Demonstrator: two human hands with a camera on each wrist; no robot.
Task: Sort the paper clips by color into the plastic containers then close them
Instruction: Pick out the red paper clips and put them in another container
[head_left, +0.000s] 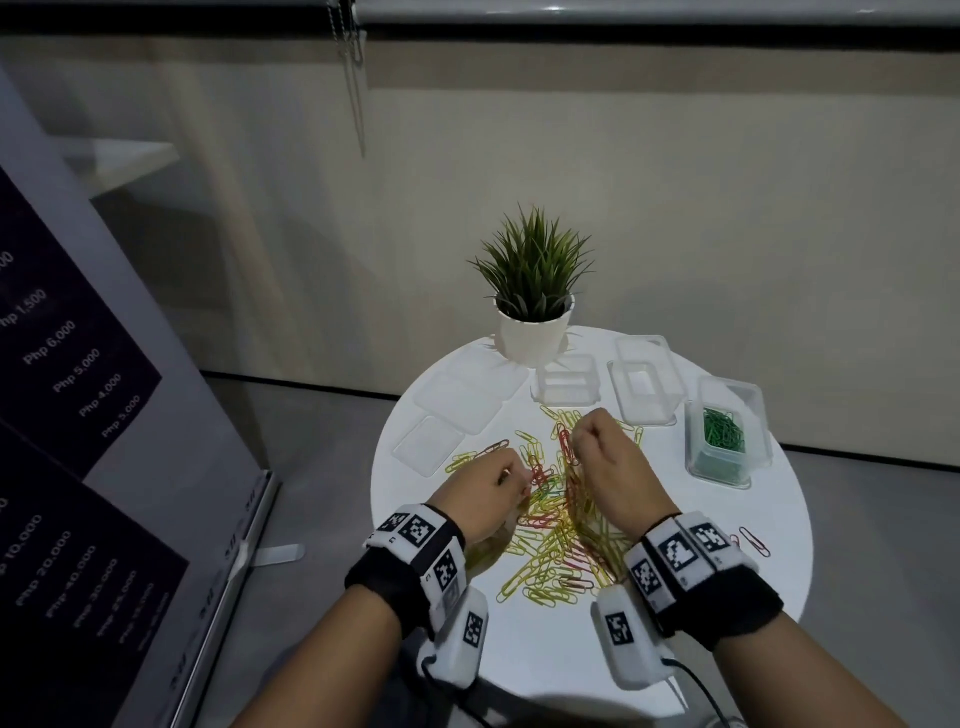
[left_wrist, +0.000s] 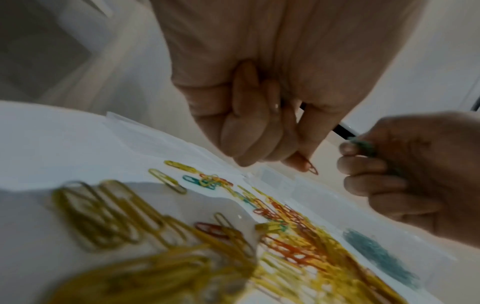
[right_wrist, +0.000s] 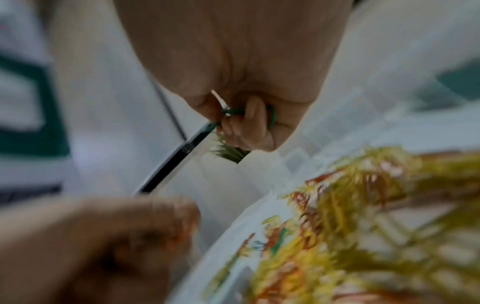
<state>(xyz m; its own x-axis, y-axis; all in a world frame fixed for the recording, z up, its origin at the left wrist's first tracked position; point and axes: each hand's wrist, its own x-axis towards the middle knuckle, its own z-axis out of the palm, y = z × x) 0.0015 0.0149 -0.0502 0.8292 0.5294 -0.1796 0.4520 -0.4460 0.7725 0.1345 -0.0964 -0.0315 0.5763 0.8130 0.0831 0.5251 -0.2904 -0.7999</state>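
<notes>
Sorting paper clips (head_left: 558, 530) on a round white table (head_left: 727, 561), both hands are working over the pile.

Yellow and red clips are lying in a loose heap at the table's middle, with a few green ones mixed in. The right hand (head_left: 610, 462) is hovering above the heap, fingers curled tight around several green clips (right_wrist: 233, 112). The left hand (head_left: 485, 491) is sitting low at the heap's left edge, fingertips (left_wrist: 302, 164) pinching a red clip (left_wrist: 313, 169). At the right, one clear container (head_left: 722, 441) is holding green clips; two more containers (head_left: 644, 384) are standing behind the heap. Clear lids (head_left: 457, 410) are lying to the left, and a potted plant (head_left: 532, 291) is standing at the far edge.
</notes>
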